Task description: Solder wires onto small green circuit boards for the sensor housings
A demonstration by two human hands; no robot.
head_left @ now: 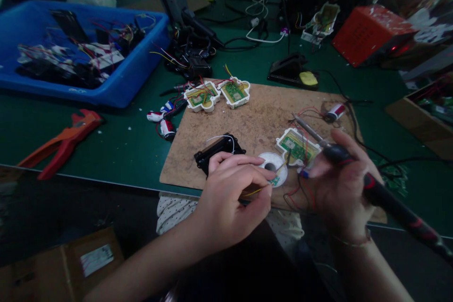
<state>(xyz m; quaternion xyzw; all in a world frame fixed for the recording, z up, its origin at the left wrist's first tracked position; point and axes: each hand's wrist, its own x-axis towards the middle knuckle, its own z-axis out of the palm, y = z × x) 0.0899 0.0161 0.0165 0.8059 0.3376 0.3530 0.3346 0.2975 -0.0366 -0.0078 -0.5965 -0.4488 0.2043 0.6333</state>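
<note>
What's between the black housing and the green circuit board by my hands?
A white reel with a dark centre hole, beside the left hand, in the head view.

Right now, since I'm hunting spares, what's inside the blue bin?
The blue bin holds tangled red wires, white parts and black parts; anything beneath the tangle is covered.

My left hand pinches a thin yellow wire at the near edge of the brown work mat. My right hand grips a black-and-red soldering iron, its tip pointing up and left over a green circuit board in a white housing. A white solder spool lies between the hands, with a black part just beyond the left. A blue bin, red cutters and an orange box sit farther out on the green tabletop.
</note>
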